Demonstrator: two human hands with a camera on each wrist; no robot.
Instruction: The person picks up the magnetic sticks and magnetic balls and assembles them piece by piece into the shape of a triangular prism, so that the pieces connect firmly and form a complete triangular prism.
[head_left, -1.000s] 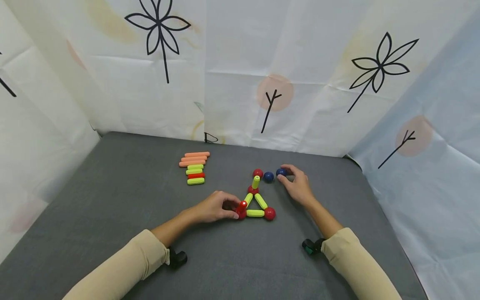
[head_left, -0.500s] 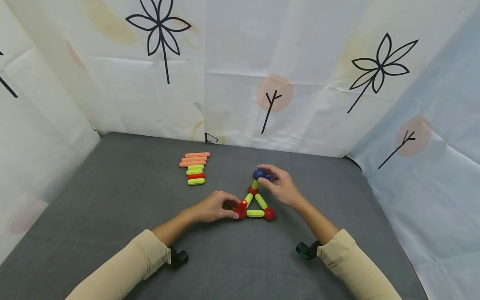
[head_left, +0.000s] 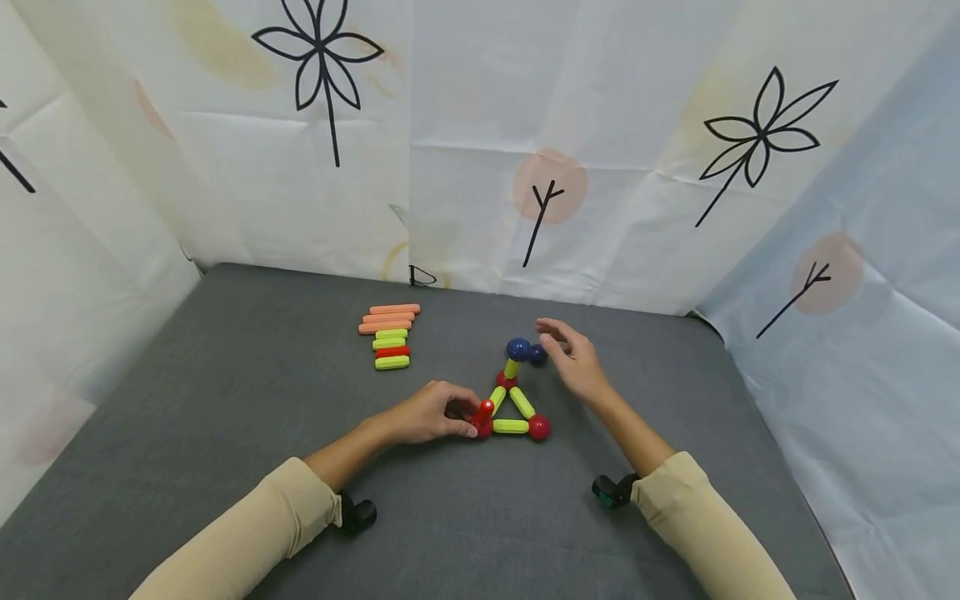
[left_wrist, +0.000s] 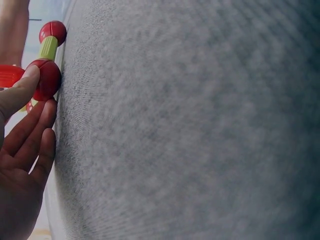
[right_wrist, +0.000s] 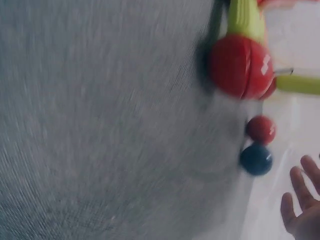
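A triangle of yellow-green magnetic rods and red balls lies on the grey table. My left hand (head_left: 431,414) pinches the red ball (left_wrist: 47,80) at its left corner, where a red rod (head_left: 487,410) stands up. From the back corner's red ball (head_left: 507,381) rises a yellow-green rod (head_left: 512,368), topped by a blue ball (head_left: 518,349). My right hand (head_left: 579,362) is just right of that ball, fingers loosely bent and holding nothing. A second blue ball (right_wrist: 256,159) and a loose red ball (right_wrist: 261,129) rest behind the triangle; the latter is hidden in the head view.
Left of the triangle, several loose rods lie in a column: orange rods (head_left: 390,317) at the back, then yellow-green ones (head_left: 392,363) and a red rod (head_left: 392,352). A white printed curtain (head_left: 465,167) hangs behind the table (head_left: 225,375).
My right hand carried a blue ball left from the table onto the upright yellow-green rod, let go of it, and drew back to the right. My left hand stayed in place.
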